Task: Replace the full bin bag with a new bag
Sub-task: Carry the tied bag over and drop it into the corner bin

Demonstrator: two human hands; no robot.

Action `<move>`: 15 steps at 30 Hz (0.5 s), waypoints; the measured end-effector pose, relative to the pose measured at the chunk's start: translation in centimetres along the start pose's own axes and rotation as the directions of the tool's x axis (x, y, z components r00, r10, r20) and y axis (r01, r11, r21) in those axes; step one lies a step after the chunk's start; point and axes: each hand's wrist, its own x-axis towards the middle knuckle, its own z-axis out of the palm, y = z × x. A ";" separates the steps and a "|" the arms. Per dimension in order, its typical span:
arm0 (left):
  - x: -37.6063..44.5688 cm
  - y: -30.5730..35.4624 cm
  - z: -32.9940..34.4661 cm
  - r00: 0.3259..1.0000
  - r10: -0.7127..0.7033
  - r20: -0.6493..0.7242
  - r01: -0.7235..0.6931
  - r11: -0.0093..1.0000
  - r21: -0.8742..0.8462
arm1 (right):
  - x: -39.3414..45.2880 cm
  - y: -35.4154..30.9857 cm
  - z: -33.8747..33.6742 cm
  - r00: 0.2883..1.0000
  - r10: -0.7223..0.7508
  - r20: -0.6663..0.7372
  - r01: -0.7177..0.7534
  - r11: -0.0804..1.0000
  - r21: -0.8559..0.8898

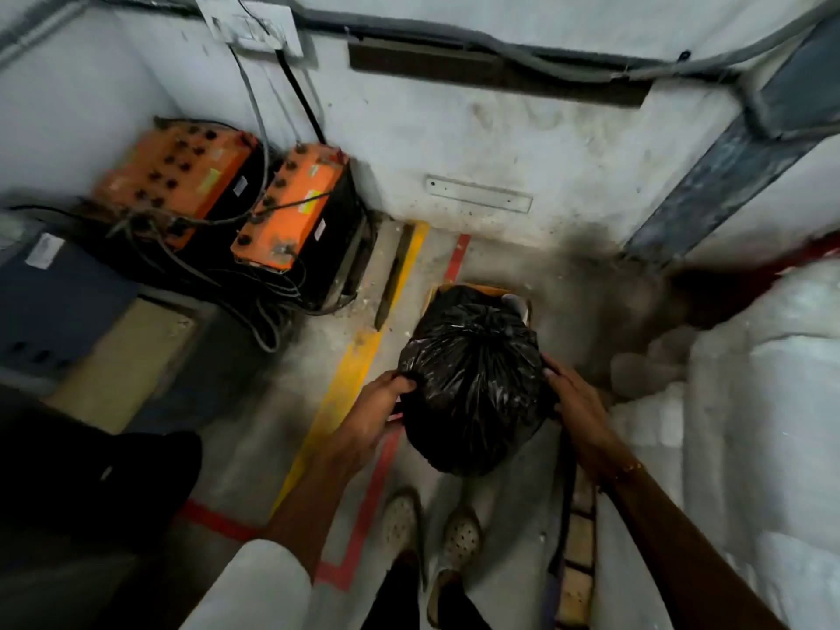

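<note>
A full black bag (472,384), gathered at its top, sits at center, its far end over a brown box (477,291) at 12 o'clock from it. The left hand (379,411) pinches the bag's plastic at its 9 o'clock side; the right hand (575,402) lies against its 3 o'clock side, fingers spread. Two feet in pale shoes (432,534) stand at 6 o'clock. Two orange-topped batteries (291,206) with cables sit at 10 o'clock by the wall. Yellow tape (345,379) and red tape (368,497) run along the floor.

We can read no text; the labels on the far-left orange batteries (291,206) are blurred.
</note>
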 end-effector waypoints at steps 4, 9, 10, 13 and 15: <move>7.3 0.2 0.7 1.000 -0.015 0.001 0.015 1.000 0.012 | 4.6 0.6 0.8 1.000 0.020 0.020 -0.021 0.998 0.057; 18.1 -1.0 1.0 0.998 0.062 0.035 -0.066 0.988 0.138 | 13.4 3.8 1.7 0.999 -0.044 0.001 0.044 0.997 -0.071; 20.5 -1.9 1.0 0.994 0.095 0.050 -0.103 0.973 0.205 | 15.4 5.0 1.8 0.998 -0.065 -0.005 0.064 0.988 -0.142; 26.8 -5.5 1.4 0.988 0.113 0.110 -0.149 0.893 0.424 | 20.8 10.0 2.0 0.995 -0.097 0.007 0.091 0.904 -0.419; 28.4 -6.7 2.5 0.980 0.151 0.129 -0.199 0.771 0.605 | 23.3 13.7 2.3 0.998 -0.052 0.040 0.065 0.829 -0.556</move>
